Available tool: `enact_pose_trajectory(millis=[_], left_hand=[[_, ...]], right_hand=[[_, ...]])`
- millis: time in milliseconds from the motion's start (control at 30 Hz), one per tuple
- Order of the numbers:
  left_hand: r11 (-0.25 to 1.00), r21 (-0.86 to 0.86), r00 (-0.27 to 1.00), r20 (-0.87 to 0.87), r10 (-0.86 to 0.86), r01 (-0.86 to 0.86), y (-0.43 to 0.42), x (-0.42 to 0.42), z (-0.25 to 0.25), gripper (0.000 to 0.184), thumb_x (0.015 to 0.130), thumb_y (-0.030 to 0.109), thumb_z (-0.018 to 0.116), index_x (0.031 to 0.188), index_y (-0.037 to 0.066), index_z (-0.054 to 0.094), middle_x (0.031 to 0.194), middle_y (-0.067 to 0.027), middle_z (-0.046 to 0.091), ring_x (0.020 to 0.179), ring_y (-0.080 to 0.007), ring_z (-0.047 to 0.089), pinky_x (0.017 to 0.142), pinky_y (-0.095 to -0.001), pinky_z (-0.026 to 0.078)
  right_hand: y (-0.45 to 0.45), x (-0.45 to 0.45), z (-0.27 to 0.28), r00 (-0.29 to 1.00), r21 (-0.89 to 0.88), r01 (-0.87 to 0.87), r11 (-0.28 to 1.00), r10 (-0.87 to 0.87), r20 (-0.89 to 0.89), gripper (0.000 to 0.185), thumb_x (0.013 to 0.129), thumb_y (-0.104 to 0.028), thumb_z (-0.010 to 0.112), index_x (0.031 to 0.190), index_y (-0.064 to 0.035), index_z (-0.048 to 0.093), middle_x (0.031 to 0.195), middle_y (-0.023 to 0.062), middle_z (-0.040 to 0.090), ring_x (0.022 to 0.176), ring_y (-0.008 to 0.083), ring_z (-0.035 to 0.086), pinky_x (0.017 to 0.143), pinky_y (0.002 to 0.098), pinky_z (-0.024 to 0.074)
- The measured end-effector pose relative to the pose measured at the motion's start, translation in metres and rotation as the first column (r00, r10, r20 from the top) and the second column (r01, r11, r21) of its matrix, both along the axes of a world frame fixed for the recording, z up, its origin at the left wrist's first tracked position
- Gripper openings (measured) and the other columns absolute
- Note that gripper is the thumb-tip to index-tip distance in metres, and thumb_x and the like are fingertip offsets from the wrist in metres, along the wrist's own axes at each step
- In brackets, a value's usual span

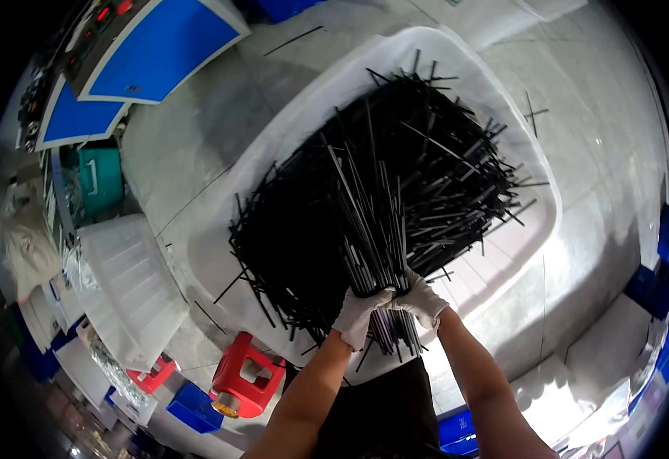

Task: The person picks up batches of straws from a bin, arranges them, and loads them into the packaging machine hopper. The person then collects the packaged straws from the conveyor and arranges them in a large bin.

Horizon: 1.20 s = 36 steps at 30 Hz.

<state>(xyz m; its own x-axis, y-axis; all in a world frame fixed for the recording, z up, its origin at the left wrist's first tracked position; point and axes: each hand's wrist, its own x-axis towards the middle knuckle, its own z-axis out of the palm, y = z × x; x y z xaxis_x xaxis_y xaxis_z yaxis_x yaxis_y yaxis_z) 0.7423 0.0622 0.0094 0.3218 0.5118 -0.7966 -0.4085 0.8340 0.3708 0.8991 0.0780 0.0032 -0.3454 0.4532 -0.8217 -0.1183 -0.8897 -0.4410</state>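
Both of my hands wear pale gloves and are wrapped round one bundle of thin black sticks. My left hand grips it from the left, and my right hand from the right, the two nearly meeting in front. The bundle fans out away from me, and its near ends poke out below my hands. Beneath and beyond it, a large heap of similar black sticks lies in a big white tub, pointing in many directions. What exactly the sticks are made of I cannot tell.
A red stool stands close to the tub's near left side. Farther left are a white translucent bin and a green container. Blue-panelled machines stand at upper left. Loose sticks lie on the grey floor. Several blue bins sit at right.
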Motion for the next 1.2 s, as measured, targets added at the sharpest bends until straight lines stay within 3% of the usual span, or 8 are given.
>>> enact_pose_trajectory(millis=[167, 400, 567, 800, 867, 967, 1133, 1200], left_hand=[[0.978, -0.095, 0.981, -0.084, 0.177, -0.184, 0.057, -0.018, -0.010, 0.013, 0.084, 0.011, 0.059, 0.095, 0.004, 0.062, 0.086, -0.0057, 0.064, 0.078, -0.0137, 0.058, 0.079, -0.0245, 0.045], [0.948, 0.290, 0.988, -0.041, 0.149, -0.131, 0.133, -0.062, -0.118, 0.028, 0.087, 0.014, 0.053, 0.111, 0.001, 0.057, 0.109, -0.0075, 0.060, 0.099, -0.0196, 0.057, 0.091, -0.0284, 0.042], [0.976, -0.008, 0.976, -0.040, 0.215, -0.216, 0.116, -0.055, -0.030, 0.026, 0.079, 0.005, 0.061, 0.104, -0.001, 0.061, 0.095, -0.0058, 0.063, 0.085, -0.0165, 0.060, 0.078, -0.0277, 0.048], [0.974, 0.224, 0.992, -0.126, -0.013, 0.041, 0.190, -0.031, 0.083, 0.022, 0.079, 0.002, 0.057, 0.101, 0.000, 0.061, 0.098, -0.0071, 0.064, 0.089, -0.0166, 0.060, 0.083, -0.0278, 0.049], [0.215, 0.614, 0.621, -0.783, 0.044, 0.759, 0.194, -0.037, 0.080, 0.022, 0.081, 0.005, 0.054, 0.102, -0.001, 0.061, 0.100, -0.0072, 0.063, 0.091, -0.0170, 0.060, 0.082, -0.0278, 0.049], [0.916, 0.387, 0.990, -0.125, -0.059, 0.104, 0.177, -0.015, 0.078, 0.021, 0.084, 0.011, 0.055, 0.103, 0.002, 0.061, 0.100, -0.0058, 0.062, 0.088, -0.0151, 0.060, 0.080, -0.0275, 0.050], [0.964, -0.070, 0.967, -0.028, 0.255, -0.256, 0.062, 0.041, 0.034, 0.024, 0.083, 0.020, 0.062, 0.103, 0.008, 0.061, 0.094, -0.0005, 0.063, 0.083, -0.0119, 0.060, 0.078, -0.0253, 0.048], [0.984, 0.179, 1.000, 0.012, -0.017, 0.015, 0.000, 0.041, -0.024, 0.027, 0.082, 0.021, 0.063, 0.104, 0.007, 0.059, 0.091, -0.0001, 0.062, 0.082, -0.0120, 0.059, 0.077, -0.0248, 0.047]], right_hand=[[0.095, -0.032, -0.001, 0.758, 0.040, -0.572, 0.819, 0.509, 0.409, 0.060, 0.060, -0.013, 0.079, 0.111, 0.0014, 0.050, 0.087, 0.0088, 0.062, 0.081, 0.0148, 0.057, 0.072, 0.0275, 0.0480], [0.192, -0.081, -0.041, 0.907, 0.227, -0.407, 0.885, 0.361, 0.217, 0.050, 0.067, 0.002, 0.070, 0.114, -0.0016, 0.050, 0.095, 0.0133, 0.060, 0.085, 0.0236, 0.059, 0.073, 0.0361, 0.0498], [0.117, -0.056, -0.047, 0.912, 0.380, -0.332, 0.863, 0.190, 0.365, 0.071, 0.058, -0.015, 0.078, 0.120, -0.0048, 0.044, 0.101, 0.0127, 0.060, 0.094, 0.0206, 0.056, 0.083, 0.0340, 0.0463], [0.171, -0.035, 0.092, 0.993, 0.242, 0.095, 0.966, -0.108, 0.039, 0.044, 0.067, 0.004, 0.072, 0.104, -0.0063, 0.051, 0.093, 0.0056, 0.061, 0.085, 0.0164, 0.059, 0.082, 0.0266, 0.0506], [0.177, -0.020, 0.093, 0.991, 0.457, 0.114, 0.882, -0.071, -0.110, 0.036, 0.070, 0.007, 0.067, 0.100, -0.0060, 0.052, 0.087, 0.0034, 0.062, 0.079, 0.0136, 0.059, 0.079, 0.0256, 0.0515], [0.164, 0.001, 0.097, 0.975, 0.629, -0.204, 0.750, 0.097, 0.200, 0.045, 0.071, 0.003, 0.066, 0.111, -0.0075, 0.049, 0.090, 0.0045, 0.060, 0.079, 0.0144, 0.058, 0.075, 0.0280, 0.0514], [0.080, 0.031, 0.047, 0.985, -0.033, -0.103, 0.994, 0.107, 0.137, 0.080, 0.067, 0.009, 0.068, 0.136, -0.0110, 0.033, 0.120, 0.0111, 0.053, 0.108, 0.0204, 0.052, 0.087, 0.0333, 0.0490], [0.026, 0.042, -0.008, 0.997, 0.124, -0.079, 0.989, 0.076, 0.029, 0.083, 0.065, 0.005, 0.073, 0.136, -0.0105, 0.032, 0.118, 0.0100, 0.054, 0.105, 0.0189, 0.052, 0.088, 0.0311, 0.0482]])
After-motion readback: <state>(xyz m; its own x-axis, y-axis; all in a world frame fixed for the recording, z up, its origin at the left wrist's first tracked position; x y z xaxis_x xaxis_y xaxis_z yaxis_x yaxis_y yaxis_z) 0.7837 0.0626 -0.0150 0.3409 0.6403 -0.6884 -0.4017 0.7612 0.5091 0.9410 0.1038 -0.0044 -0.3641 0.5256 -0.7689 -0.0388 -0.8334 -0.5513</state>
